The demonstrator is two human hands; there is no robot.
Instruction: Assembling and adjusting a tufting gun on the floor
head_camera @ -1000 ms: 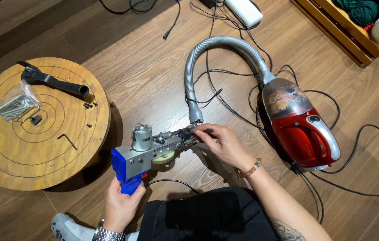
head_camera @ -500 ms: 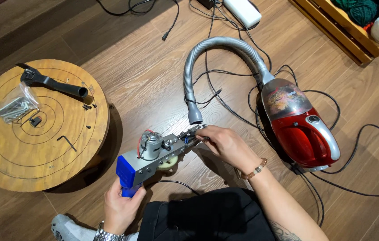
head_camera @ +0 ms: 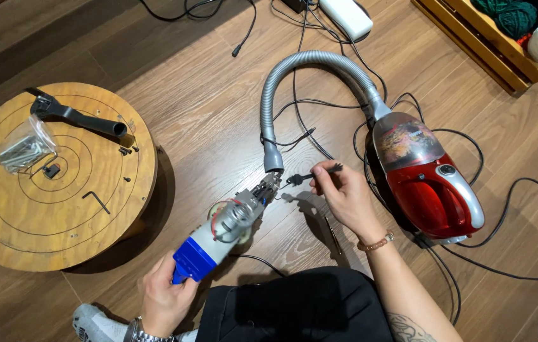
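A grey tool [head_camera: 234, 221] with a blue base is gripped at its lower end by the left hand [head_camera: 164, 297], just left of the red vacuum [head_camera: 427, 183]. A small black part [head_camera: 310, 175] is pinched in the right hand [head_camera: 345, 196], close to the tool's tip and under the hose [head_camera: 307, 69] end. Far left of the vacuum, a round wooden table [head_camera: 47, 215] carries a black handle [head_camera: 79, 117], a bag [head_camera: 22, 149] and a hex key [head_camera: 97, 201].
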